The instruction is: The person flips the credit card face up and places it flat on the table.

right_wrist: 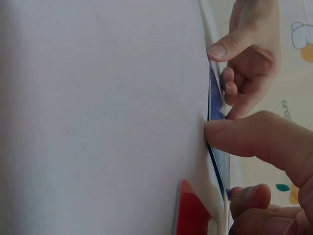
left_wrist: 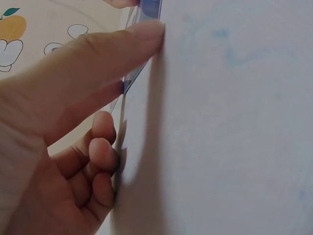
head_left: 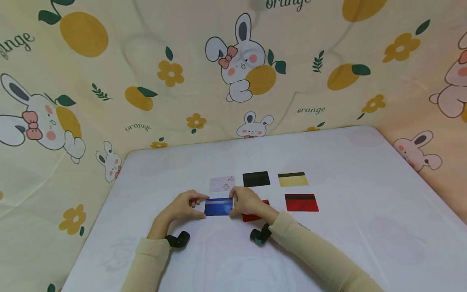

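Note:
A blue card with a pale stripe near its far edge lies low over the white table, held between both hands. My left hand pinches its left end, thumb at the near corner and forefinger at the far one; the other fingers curl in. My right hand grips the right end the same way. In the left wrist view the thumb presses the edge of the blue card. The right wrist view shows the blue card nearly edge-on. A red card sits partly hidden beneath the right hand and wrist.
Behind the hands lie a pale pink card and a black card. Farther right are a gold card with a dark stripe and a red card with a black stripe. A patterned cloth hangs behind the table.

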A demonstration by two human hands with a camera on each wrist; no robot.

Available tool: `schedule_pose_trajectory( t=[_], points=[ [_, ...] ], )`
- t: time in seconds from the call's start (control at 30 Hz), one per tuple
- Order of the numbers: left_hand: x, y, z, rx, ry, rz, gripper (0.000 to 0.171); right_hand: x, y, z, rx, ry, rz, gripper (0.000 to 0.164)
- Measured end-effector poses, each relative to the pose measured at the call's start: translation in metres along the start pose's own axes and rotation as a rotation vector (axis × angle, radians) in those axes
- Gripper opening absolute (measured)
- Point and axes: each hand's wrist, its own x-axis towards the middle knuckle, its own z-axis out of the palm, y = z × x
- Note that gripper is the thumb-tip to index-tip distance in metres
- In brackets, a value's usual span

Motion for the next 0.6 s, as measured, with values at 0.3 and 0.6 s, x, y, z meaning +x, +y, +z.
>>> schedule_pose_trajectory(
  t=[0.3, 0.6],
  points=[
    [-0.003, 0.004, 0.002, 0.021, -0.003, 0.016, 0.056, -0.009, 0.002, 0.001, -0.008, 0.018, -0.082, 0.051],
    [-0.006, 0.006, 0.008, 0.040, 0.007, 0.096, 0.063, -0.020, 0.009, 0.003, 0.099, 0.020, -0.125, 0.046]
  ],
)
